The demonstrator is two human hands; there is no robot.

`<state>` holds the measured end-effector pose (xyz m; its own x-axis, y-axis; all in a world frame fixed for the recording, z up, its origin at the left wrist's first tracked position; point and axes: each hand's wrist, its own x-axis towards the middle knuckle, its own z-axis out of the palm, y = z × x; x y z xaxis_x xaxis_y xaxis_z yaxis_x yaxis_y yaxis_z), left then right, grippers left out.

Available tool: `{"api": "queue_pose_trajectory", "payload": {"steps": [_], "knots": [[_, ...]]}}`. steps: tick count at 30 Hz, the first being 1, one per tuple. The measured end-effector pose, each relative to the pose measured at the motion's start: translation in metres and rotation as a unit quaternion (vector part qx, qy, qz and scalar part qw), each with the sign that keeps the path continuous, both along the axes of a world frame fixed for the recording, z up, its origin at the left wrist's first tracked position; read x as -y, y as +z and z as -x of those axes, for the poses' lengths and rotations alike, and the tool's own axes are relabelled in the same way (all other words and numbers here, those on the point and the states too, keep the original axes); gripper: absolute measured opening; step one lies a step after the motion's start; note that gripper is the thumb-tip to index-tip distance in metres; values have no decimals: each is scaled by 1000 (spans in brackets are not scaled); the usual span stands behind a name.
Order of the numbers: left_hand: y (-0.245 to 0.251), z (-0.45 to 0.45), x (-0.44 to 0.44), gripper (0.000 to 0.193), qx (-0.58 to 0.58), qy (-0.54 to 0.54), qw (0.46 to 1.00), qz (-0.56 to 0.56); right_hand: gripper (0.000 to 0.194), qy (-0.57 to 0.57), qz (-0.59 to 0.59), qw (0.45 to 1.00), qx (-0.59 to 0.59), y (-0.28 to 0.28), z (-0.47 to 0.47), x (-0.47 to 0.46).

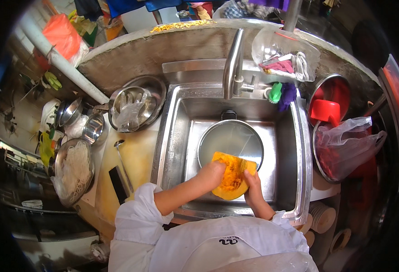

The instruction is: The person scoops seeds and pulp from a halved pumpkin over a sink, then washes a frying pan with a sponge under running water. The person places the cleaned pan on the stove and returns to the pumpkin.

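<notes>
A cut piece of pumpkin (232,180) with orange, stringy flesh on its hollow side is held above the sink. My right hand (252,187) grips its right edge, thumb on the cut face. Curled against the left part of the hollow is my left hand (215,172); its fingertips are hidden, and I cannot tell whether they hold anything. Behind the pumpkin, a round metal pot (231,137) of cloudy liquid stands in the stainless steel sink (281,149). The pumpkin covers part of the pot's near rim.
A faucet (232,64) rises behind the sink. On the left lie a ladle (124,166), a black-handled object (118,183), metal bowls (134,119) and a bowl of noodles (77,166). A red dipper (325,111) and a plastic bag (349,146) sit right. Yellow seeds (182,26) line the ledge.
</notes>
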<state>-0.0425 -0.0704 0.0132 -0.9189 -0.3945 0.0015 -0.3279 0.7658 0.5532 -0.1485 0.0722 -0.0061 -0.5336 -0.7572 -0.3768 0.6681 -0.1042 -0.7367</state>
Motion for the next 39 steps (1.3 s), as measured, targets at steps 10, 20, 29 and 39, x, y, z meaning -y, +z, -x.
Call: {"api": "queue_pose_trajectory", "payload": {"steps": [10,20,29,39], "knots": [[-10,3,16,10,-26,36,997,-67,41,-10,2,1000,23,-20,7,1],[-3,-9,53,17,-54,218,856,-466,43,-24,3,999,41,-23,23,-1],[53,8,240,18,-186,253,914,-259,44,-19,22,997,68,-39,30,-15],[177,92,417,29,-178,272,944,50,36,-102,-26,994,36,-42,23,-14]]}}
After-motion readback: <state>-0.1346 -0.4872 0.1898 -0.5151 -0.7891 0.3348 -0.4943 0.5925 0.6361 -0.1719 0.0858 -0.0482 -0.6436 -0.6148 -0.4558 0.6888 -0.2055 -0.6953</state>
